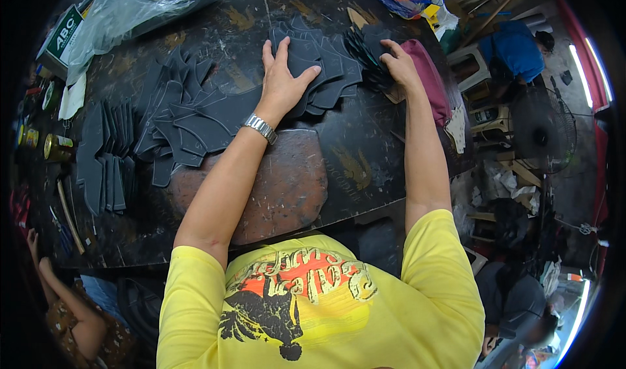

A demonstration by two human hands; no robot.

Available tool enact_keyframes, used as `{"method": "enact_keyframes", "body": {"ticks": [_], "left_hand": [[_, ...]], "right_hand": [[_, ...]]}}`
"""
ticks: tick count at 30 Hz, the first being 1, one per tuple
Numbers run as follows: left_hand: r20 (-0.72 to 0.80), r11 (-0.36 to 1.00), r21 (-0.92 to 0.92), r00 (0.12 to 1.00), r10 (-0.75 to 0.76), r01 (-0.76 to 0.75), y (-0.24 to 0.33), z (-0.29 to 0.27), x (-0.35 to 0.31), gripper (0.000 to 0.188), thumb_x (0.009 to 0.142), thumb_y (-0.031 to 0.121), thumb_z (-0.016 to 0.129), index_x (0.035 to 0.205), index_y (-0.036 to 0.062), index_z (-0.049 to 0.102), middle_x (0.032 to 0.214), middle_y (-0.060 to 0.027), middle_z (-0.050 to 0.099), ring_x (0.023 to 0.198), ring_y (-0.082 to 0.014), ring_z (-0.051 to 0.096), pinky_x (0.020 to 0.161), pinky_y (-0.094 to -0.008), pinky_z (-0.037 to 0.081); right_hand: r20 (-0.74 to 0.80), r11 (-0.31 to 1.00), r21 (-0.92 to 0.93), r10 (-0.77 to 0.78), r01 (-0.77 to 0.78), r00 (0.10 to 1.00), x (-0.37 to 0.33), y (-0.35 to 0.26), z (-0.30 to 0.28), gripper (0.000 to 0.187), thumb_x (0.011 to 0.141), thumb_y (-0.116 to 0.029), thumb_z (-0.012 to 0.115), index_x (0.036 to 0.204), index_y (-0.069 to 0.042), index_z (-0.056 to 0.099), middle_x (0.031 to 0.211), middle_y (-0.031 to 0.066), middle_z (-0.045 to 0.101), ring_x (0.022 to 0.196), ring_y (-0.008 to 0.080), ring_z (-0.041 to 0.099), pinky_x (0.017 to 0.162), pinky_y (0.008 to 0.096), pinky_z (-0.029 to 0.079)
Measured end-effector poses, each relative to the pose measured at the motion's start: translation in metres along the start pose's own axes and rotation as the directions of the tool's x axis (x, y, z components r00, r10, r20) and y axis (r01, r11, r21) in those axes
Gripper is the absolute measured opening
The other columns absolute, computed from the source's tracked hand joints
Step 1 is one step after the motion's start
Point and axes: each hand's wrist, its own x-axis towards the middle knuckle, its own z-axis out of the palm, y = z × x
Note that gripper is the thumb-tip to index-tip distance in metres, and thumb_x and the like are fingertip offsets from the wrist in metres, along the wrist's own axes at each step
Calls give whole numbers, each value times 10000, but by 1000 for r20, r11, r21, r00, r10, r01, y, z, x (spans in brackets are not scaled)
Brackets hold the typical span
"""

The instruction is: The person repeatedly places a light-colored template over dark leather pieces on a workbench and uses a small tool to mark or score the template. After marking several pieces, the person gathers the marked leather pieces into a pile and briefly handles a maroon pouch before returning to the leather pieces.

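Note:
My left hand (285,82) lies with fingers spread on a pile of flat, dark grey cut pieces (332,75) with thin pale marking lines. A metal-band watch (259,128) is on that wrist. Further right, my right hand (401,65) has its thumb and forefinger curled at the edge of a dark piece (375,37), beside a fanned bundle of narrow dark pieces (360,56). Its other fingers are partly hidden. More cut pieces (186,118) overlap to the left, and neatly layered stacks (107,163) stand at the far left.
A worn reddish-brown board (287,180) lies on the black table (372,180) before me. Clear plastic sheeting (147,13), a green box (62,39) and a jar (59,147) are at the left. A maroon pouch (424,78) sits right. Other people and a fan (541,131) are nearby.

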Motion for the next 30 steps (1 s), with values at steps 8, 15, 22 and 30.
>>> {"method": "enact_keyframes", "body": {"ticks": [8, 15, 22, 30], "left_hand": [[53, 1000, 10, 998, -15, 15, 0, -8, -1, 1031, 768, 468, 871, 1594, 81, 391, 1687, -330, 95, 1496, -508, 346, 1185, -498, 395], [53, 993, 114, 999, -3, -4, 1, -6, -6, 1013, 734, 500, 892, 1572, 131, 459, 1687, -323, 102, 1509, -510, 321, 1181, -507, 402], [-11, 995, 43, 996, 85, -85, 2, 6, -9, 903, 771, 426, 884, 1538, 152, 495, 1686, -325, 98, 1517, -512, 284, 1194, -529, 354], [46, 987, 142, 996, 72, -78, 4, -7, -9, 869, 794, 409, 865, 1542, 166, 495, 1690, -315, 122, 1557, -519, 141, 1244, -607, 185]], "right_hand": [[93, 867, 476, -217, 148, 972, -15, -15, 7, 583, 852, -60, 629, 1432, -117, 608, 1507, 144, 540, 1496, 284, 400, 1197, 363, 319], [138, 939, 290, -231, 184, 963, -27, -45, 13, 532, 909, -148, 659, 1438, -159, 608, 1492, 142, 581, 1449, 287, 468, 1163, 374, 372], [164, 891, 122, -453, 437, 876, -45, -61, 16, 493, 963, -206, 640, 1451, -161, 591, 1467, 156, 609, 1366, 267, 563, 1115, 343, 423], [150, 917, 202, -376, 344, 914, -44, -67, 15, 391, 912, -266, 780, 1273, -129, 721, 1325, 133, 694, 1264, 266, 632, 1071, 343, 463]]}}
